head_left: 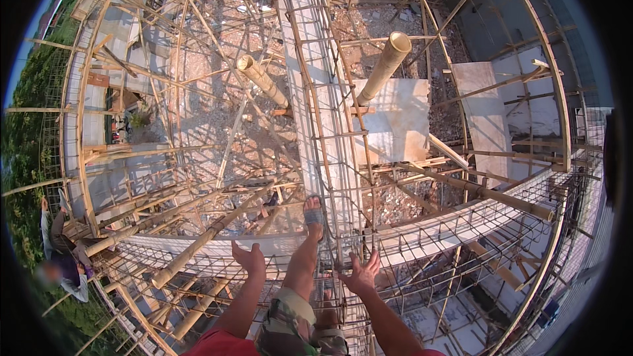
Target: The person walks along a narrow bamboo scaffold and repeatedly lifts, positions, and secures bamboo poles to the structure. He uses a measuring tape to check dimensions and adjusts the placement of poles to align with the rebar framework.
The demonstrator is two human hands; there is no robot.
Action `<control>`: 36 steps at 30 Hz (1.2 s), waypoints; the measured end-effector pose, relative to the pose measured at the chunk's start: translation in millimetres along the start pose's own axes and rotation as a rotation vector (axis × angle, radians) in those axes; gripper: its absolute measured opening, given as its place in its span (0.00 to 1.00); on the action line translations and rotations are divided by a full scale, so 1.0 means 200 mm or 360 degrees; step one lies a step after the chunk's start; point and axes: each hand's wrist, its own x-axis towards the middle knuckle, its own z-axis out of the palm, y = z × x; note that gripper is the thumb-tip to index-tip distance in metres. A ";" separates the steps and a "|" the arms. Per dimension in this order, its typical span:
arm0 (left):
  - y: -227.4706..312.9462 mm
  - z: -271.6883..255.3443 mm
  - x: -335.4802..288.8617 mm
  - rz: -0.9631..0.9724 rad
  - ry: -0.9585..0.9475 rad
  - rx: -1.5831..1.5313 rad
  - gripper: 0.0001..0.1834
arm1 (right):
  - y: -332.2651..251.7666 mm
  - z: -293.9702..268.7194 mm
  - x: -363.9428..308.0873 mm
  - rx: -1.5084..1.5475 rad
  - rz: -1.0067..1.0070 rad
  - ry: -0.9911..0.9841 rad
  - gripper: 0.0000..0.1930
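My left hand (pixel 250 259) is held out in the air, fingers apart and nothing in it, left of my forward leg. My right hand (pixel 362 273) has its fingers spread over the steel rebar cage (pixel 336 178) of the beam that runs ahead of me; whether it touches the bars I cannot tell. No object shows in that hand. A foot in a grey-blue sandal (pixel 314 215) rests on the beam's left edge. Crossing under my hands is another rebar cage (pixel 455 229), laid along a pale beam form.
Two upright bamboo poles (pixel 264 80) (pixel 384 68) flank the beam ahead. Rubble ground (pixel 231 33) lies far below. Plywood sheets (pixel 392 122) sit at right. A thick bamboo pole (pixel 484 192) slants on the right. Another person (pixel 62 260) is among the scaffolding at far left.
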 end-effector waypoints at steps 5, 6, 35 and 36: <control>1.69 0.37 0.70 0.1152 0.0332 -0.0247 0.38 | -0.08 -0.03 0.02 0.0000 0.0020 -0.0119 0.48; 1.90 0.40 0.88 0.1391 0.0527 -0.0116 0.39 | -0.10 -0.04 0.03 -0.0004 -0.0004 -0.0109 0.48; 2.47 0.47 1.12 0.0880 -0.0089 0.0505 0.20 | -1.00 -2.29 2.08 0.0368 0.0131 0.1190 0.27; 2.47 0.44 1.13 0.0852 -0.0083 0.0492 0.20 | -1.04 -2.28 2.08 0.0406 0.0182 0.1117 0.26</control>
